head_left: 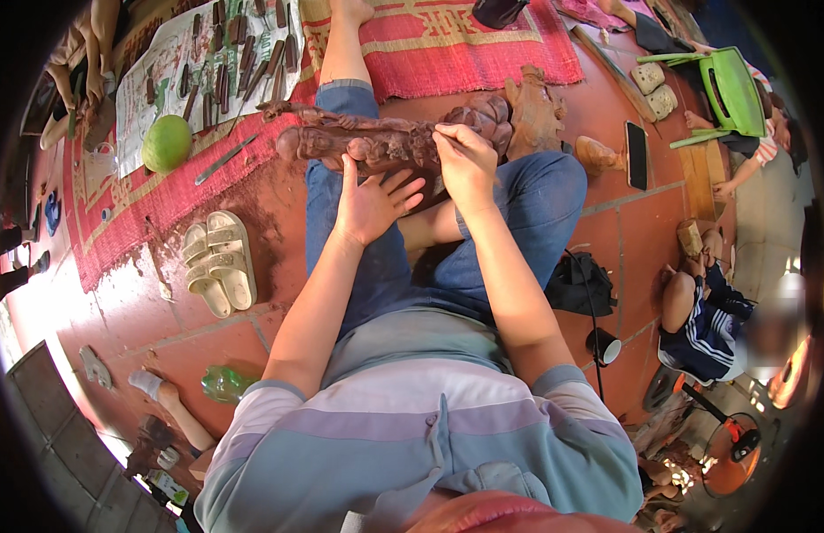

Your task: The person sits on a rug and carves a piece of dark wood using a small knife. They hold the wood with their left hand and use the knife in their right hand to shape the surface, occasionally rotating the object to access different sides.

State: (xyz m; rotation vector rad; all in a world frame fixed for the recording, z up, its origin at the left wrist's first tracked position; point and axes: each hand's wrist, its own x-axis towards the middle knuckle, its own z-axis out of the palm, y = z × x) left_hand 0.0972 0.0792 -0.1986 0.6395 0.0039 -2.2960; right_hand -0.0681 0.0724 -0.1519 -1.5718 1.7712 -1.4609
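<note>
A dark reddish-brown carved wooden figure point(318, 145) lies sideways across my blue-jeaned legs, its rounded end to the left and a rough, wider mass to the right. My left hand point(369, 209) is open below it, palm up and fingers spread, with the thumb tip against the carving's near side. My right hand point(468, 167) is closed in a pinch over the carving's right part. Whatever sits between those fingertips is hidden or too small to name.
Dark-handled carving tools point(223, 84) lie on a sheet upon the red mat point(412, 67), near a green round fruit point(167, 142) and a flat blade point(225, 160). Beige sandals point(221, 262) are at left, a phone point(636, 155) and green chair point(732, 93) at right. Other people sit around the edges.
</note>
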